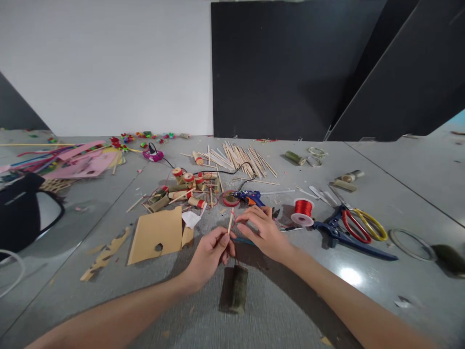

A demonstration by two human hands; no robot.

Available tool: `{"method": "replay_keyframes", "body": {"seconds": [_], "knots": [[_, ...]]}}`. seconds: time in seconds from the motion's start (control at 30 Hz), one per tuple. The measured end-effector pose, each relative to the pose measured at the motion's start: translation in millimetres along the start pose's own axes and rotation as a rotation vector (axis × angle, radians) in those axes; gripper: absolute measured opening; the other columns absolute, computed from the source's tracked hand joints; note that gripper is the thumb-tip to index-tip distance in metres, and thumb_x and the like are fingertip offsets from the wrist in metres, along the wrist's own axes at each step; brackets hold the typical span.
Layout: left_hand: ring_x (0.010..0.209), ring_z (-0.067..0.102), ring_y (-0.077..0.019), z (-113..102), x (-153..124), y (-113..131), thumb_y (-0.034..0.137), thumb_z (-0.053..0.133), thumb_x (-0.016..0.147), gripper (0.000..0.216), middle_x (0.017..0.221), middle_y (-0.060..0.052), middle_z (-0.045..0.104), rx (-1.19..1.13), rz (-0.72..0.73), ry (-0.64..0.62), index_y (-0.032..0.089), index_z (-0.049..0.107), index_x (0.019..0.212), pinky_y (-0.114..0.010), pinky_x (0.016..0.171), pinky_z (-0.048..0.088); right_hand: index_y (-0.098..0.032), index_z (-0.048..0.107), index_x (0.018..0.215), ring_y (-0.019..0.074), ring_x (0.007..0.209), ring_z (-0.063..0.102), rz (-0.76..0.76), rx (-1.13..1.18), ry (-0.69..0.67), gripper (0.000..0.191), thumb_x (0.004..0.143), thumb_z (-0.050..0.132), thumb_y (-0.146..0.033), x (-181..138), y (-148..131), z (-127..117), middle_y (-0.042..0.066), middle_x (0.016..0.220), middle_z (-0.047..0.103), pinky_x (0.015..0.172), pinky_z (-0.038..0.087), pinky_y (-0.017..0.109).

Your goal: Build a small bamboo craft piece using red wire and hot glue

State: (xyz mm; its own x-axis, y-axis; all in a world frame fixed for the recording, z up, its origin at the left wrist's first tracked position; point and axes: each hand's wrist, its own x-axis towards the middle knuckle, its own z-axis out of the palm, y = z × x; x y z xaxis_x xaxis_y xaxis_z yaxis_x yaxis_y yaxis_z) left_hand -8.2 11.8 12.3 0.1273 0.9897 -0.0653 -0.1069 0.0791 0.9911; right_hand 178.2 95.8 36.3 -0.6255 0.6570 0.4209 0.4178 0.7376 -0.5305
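My left hand (pixel 210 254) is closed in a pinch around a thin wooden stick (pixel 230 222) that stands upright. A dark bamboo tube (pixel 238 289) hangs just below this hand on a thin thread. My right hand (pixel 262 231) is beside the stick's top, its fingers pinched on a fine red thread near the stick. A spool of red thread (pixel 302 212) stands just right of that hand. A blue glue gun (pixel 250 197) lies right behind the hands.
Blue pruning shears (pixel 345 237) and red and yellow scissors (pixel 363 225) lie at right. Cardboard piece (pixel 156 234) lies at left. Bamboo pieces wound with red (pixel 189 186), a pile of sticks (pixel 240 157), pink paper (pixel 82 162) and wire rings (pixel 410 244) are spread on the grey floor.
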Motion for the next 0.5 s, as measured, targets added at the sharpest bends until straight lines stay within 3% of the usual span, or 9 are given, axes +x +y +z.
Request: {"method": "replay_keyframes", "body": {"seconds": [0.23,0.5], "knots": [[0.051,0.046,-0.0094,1,0,2,0.052,0.048,0.098,0.038,0.067,0.001,0.059,0.047,-0.008,-0.032,0.016,0.059,0.094,-0.021,0.051,0.035,-0.024,0.065,0.096,0.0206,0.093,0.062,0.09,0.211,0.082,0.007,0.098,0.061,-0.03,0,0,11,0.001,0.092,0.069,0.087,0.036,0.037],[0.05,0.046,-0.0094,2,0,3,0.053,0.049,0.097,0.038,0.066,0.0,0.06,0.053,-0.004,-0.053,0.017,0.058,0.089,-0.021,0.051,0.034,-0.023,0.063,0.085,0.0196,0.086,0.061,0.119,0.333,0.137,0.014,0.098,0.059,-0.028,-1,-3,13,0.001,0.086,0.067,0.083,0.041,0.036]]}}
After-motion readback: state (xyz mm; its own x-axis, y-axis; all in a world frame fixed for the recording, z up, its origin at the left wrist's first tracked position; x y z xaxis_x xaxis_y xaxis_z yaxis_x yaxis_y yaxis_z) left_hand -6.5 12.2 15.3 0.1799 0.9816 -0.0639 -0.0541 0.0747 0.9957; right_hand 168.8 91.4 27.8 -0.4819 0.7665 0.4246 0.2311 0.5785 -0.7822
